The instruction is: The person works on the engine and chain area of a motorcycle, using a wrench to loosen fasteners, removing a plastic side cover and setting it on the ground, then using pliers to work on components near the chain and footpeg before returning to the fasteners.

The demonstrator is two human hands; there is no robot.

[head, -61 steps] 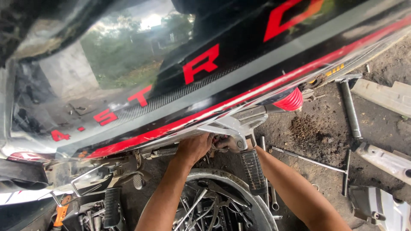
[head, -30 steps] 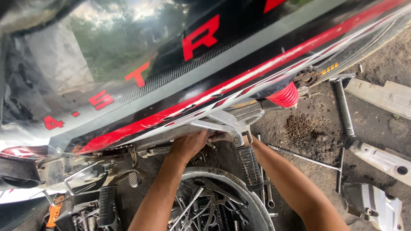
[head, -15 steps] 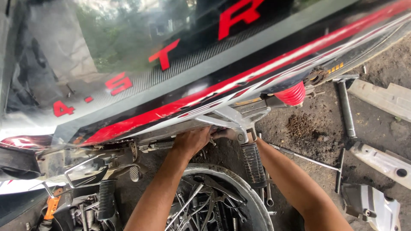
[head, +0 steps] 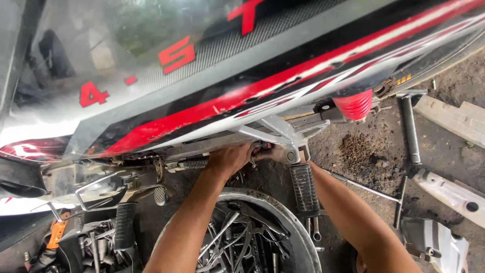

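Observation:
I look down on a motorcycle with a glossy black, grey and red side panel [head: 242,76]. My left hand [head: 228,161] reaches under the panel, fingers curled against the metal frame near a coil spring [head: 194,164]. My right hand [head: 273,153] is just to its right, mostly hidden behind the silver footrest bracket [head: 283,132]; what it holds is hidden. A ribbed black footrest [head: 304,188] hangs below the bracket, beside my right forearm. A red shock spring [head: 354,105] shows at the right.
A round metal basin [head: 298,227] with several wrenches and tools lies on the dirt below my arms. A black footpeg [head: 124,226] and an orange-handled tool [head: 56,233] are at the left. Grey plastic panels [head: 454,194] and a long rod [head: 410,129] lie at the right.
The view has shifted right and a little lower along the bike. Both hands stay under the panel at the bracket, the right one tucked further in behind it.

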